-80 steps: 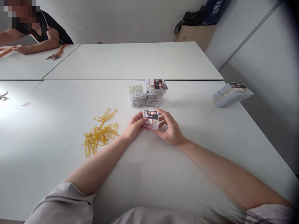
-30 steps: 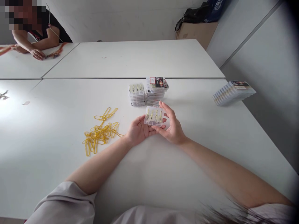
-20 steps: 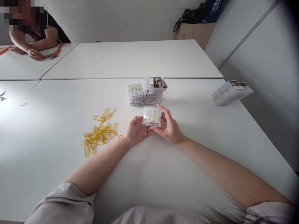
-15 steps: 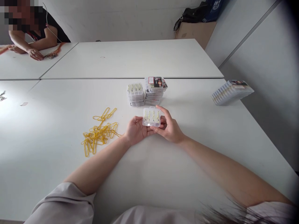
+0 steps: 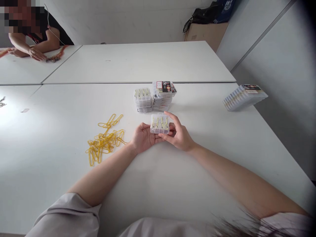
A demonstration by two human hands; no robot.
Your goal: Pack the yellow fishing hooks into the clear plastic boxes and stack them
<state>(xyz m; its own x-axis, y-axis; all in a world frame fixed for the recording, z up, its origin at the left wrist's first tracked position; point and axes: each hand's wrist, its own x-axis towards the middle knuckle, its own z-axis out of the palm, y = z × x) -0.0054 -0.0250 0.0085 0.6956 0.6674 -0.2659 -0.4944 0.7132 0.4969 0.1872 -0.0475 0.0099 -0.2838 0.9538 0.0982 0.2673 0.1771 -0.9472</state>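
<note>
A clear plastic box [image 5: 159,123] with several pale yellow-green items in its compartments is held tilted above the table. My right hand [image 5: 181,135] grips its right side, thumb along the lower edge and index finger at the top corner. Palm up, my left hand [image 5: 145,138] supports the box from the left, its fingers reaching underneath and partly hidden. Just beyond are a stack of similar boxes [image 5: 143,100] and a taller stack with dark printed labels [image 5: 163,93]. Left of my left hand lies a loose pile of yellow rubber bands [image 5: 105,141].
A leaning row of boxes [image 5: 243,98] sits near the right edge of the white table [image 5: 209,184]. Across the table at far left, a person's hand [image 5: 37,54] rests beside an orange bundle [image 5: 55,58]. A cardboard box [image 5: 207,33] with bags on it stands behind.
The box in my hands has tilted very slightly, and the glare on its lid differs. The other person's hand has flattened and shifted a little. My hands stay almost still.
</note>
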